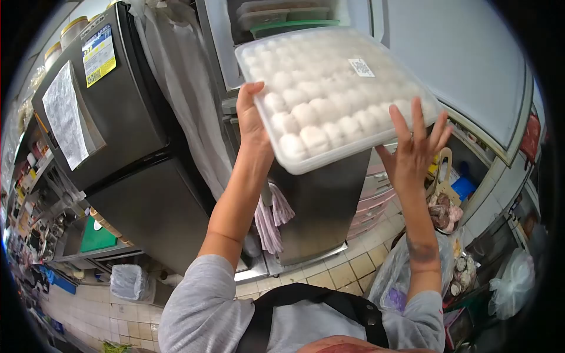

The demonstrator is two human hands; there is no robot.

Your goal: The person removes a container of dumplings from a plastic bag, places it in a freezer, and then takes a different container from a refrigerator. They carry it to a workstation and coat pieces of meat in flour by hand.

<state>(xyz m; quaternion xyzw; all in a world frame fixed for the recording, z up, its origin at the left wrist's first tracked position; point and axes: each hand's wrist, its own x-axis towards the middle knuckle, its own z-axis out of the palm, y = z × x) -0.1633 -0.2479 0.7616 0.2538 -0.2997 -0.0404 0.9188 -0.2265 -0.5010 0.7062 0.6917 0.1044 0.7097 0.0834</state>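
Note:
A wide, shallow plastic container [329,97] is raised in front of me, tilted. Through its translucent walls and lid show rows of round white balls, perhaps dough or buns, and a small white printed label [361,67] is stuck on top. My left hand [253,117] grips its left side, thumb up along the rim. At the near right edge, my right hand [412,138] has its fingers spread over the lid and its thumb by the lower edge; how firmly it touches cannot be made out. Behind the container is an open fridge compartment [226,44] with stacked green-lidded boxes [294,25].
An open white door [459,65] stands to the right. At left is a dark fridge [118,112] with papers on it. A striped towel [272,217] hangs below the container. Low on the right are a plastic bag [388,276] and pink drawers [374,200].

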